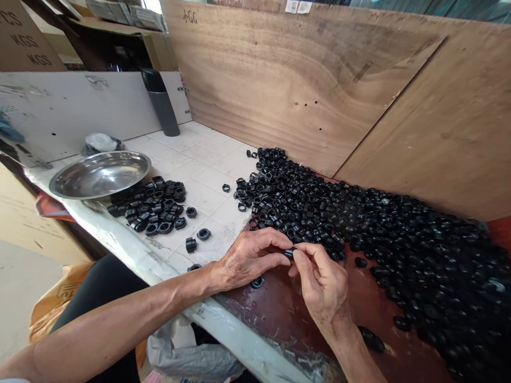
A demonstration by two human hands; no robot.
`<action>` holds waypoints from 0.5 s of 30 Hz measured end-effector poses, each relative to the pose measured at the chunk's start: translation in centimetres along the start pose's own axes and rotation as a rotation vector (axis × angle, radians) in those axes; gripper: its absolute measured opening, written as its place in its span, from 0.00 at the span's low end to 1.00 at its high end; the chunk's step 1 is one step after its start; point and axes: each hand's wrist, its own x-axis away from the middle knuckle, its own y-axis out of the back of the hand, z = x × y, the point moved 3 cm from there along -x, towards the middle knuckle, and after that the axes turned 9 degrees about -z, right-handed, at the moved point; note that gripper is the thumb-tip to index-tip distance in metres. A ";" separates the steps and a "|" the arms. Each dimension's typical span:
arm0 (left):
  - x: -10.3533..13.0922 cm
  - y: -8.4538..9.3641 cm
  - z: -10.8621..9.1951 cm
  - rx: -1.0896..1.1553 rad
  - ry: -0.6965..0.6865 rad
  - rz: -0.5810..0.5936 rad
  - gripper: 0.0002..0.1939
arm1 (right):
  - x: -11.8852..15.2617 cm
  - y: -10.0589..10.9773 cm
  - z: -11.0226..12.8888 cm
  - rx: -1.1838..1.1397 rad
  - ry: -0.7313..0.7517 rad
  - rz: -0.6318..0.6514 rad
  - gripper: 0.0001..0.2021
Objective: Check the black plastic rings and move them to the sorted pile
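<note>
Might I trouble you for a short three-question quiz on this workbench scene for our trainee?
1. True or false: the left hand and right hand meet at a small black plastic part.
2. What stands near the left end of the wooden panel? A) a glass jar; B) a grey flask with a black cap; C) a paint tin.
3. Fill in: the heap beside the metal bowl is ______ than the heap along the panel.

Key: 1. True; 2. B; 3. smaller.

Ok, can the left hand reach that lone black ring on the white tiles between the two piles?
Probably yes: nothing visible blocks the left hand from the black ring, though it pinches a small black part together with the right hand.
</note>
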 end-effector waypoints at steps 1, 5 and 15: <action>0.0 0.0 -0.1 -0.019 -0.025 0.007 0.10 | 0.0 0.0 0.0 0.008 -0.016 -0.002 0.08; -0.1 0.1 0.0 -0.042 0.013 -0.018 0.11 | -0.1 0.2 -0.1 -0.072 -0.019 0.010 0.12; 0.1 -0.1 0.3 0.026 -0.096 0.005 0.11 | -0.6 -0.1 -0.2 0.152 0.097 0.020 0.21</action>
